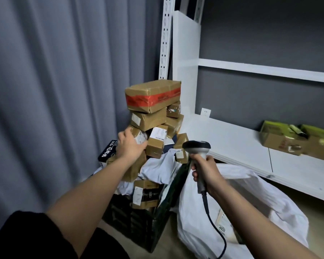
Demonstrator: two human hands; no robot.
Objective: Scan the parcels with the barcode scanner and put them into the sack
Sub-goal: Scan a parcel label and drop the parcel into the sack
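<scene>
The left hand (130, 144) is stretched out to the heap of parcels (153, 131) and lies on a small brown box (138, 136) w/ a white label, about mid-height on the heap's left side; fingers are curled over its top and the thumb goes under, so it grips that box. The right hand (204, 170) is wrapped tight around the grip of the scanner (196, 146), held upright, dark head pointing toward the heap, approx. level w/ the lower parcels. Its black cable (213, 223) hangs down from the handle bottom, in front of the sack. The heap stands in a dark crate (138, 221) on the floor and rises well above the rim: brown cartons, some grey-white poly bags (157, 169), and on top a long carton w/ red tape (153, 96), a bit tilted. A black packet w/ white characters (108, 152) sticks out at the left, just beside the left wrist. The white sack (251, 208) lies on the floor right of the crate, touching it, mouth open toward the person; inside I see a flat parcel w/ a label (221, 225), the rest is hidden. Behind is a white shelf (232, 139) w/ a few brown and green boxes (295, 139) at the far right. Grey curtain (54, 90) on the left side.
</scene>
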